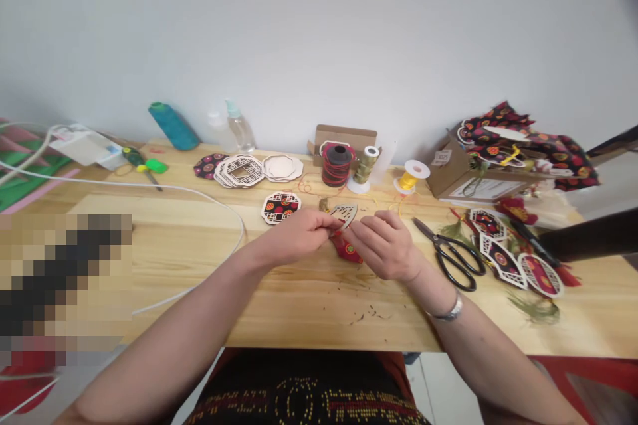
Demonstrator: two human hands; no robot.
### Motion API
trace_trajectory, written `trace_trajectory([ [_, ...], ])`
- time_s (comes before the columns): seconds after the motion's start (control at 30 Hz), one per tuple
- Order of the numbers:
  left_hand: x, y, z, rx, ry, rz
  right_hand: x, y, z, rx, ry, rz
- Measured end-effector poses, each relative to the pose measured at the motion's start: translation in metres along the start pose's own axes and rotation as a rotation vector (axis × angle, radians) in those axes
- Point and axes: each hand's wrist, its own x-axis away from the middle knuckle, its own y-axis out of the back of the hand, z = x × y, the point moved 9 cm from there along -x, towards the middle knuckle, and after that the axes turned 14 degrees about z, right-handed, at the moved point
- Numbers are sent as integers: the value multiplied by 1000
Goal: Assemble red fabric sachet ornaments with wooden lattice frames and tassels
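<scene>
Both hands meet over the middle of the wooden table. My left hand (pixel 310 234) is closed, its thumb and finger pinching the edge of a small pale cut-out ornament (pixel 345 212). My right hand (pixel 385 244) is beside it with curled fingers close to the ornament's right edge; what they hold is too small to make out. A red patterned fabric piece (pixel 347 248) shows between and below the hands. Just behind my left hand lies a framed patterned ornament (pixel 282 208). Black-handled scissors (pixel 451 255) lie to the right of my right hand.
Behind the hands stand a red-black thread spool (pixel 337 166), a gold spool (pixel 365 169) and a yellow spool (pixel 411 176). Stacked frames (pixel 242 171) lie back left. A cardboard box (pixel 458 172) with fabric stands right, near finished ornaments (pixel 541 274). A white cable (pixel 234 209) crosses the left side.
</scene>
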Motion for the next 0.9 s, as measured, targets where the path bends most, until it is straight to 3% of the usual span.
trace_trajectory([
  [0.27,-4,-8,24,402,-59,101,4,-8,-8,-75,23,27],
  [0.53,-6,-5,33,369,16,-25,6,-8,-7,-100,17,8],
  [0.9,-6,-4,36,289,48,-102,9,-5,-6,-109,-3,-11],
])
